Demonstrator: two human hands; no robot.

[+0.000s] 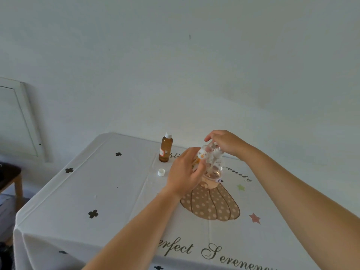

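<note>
The clear bottle (213,164) is tilted between my hands, just above the tablecloth (97,191). My right hand (226,143) curls over its upper end, and my left hand (184,173) grips its side, perhaps pinching something small and orange-marked too. Left of my left fingers lies a white cap (161,172), with an amber bottle (165,148) standing beyond it.

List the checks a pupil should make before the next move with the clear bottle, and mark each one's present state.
1. Left hand grips the clear bottle: ok.
2. Right hand holds its upper end: ok.
3. Loose white cap lies close by on the tablecloth: ok.
4. Amber bottle upright, capped, apart from both hands: ok.
5. Clear bottle's mouth closed: cannot tell.
</note>
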